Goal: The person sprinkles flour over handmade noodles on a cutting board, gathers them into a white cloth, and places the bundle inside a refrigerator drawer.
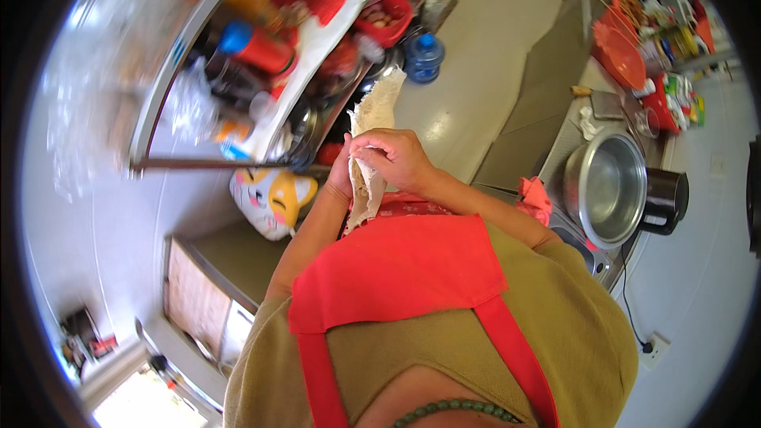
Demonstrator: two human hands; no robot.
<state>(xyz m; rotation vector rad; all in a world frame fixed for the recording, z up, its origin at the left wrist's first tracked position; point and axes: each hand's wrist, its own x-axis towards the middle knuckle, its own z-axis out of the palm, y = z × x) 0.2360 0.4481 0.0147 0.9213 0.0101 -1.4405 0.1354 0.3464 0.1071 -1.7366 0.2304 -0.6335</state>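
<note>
A pale beige fibrous piece [379, 104] with ragged edges, which looks like dried loofah, is held up in front of my red apron [398, 261]. My right hand [399, 156] pinches its middle between thumb and fingers. On its other side, my left hand [340, 171] holds it too, with most of the fingers hidden behind the piece. The lower end hangs down close to the apron's top edge, and the upper end stands free above my hands.
To the left is a shelf rack [172, 59] with jars and bags. A red basket of eggs [383, 15] and a blue water jug [424, 58] lie ahead. At right, a metal basin [612, 187] stands by a dark kettle [664, 201] and sink [574, 244].
</note>
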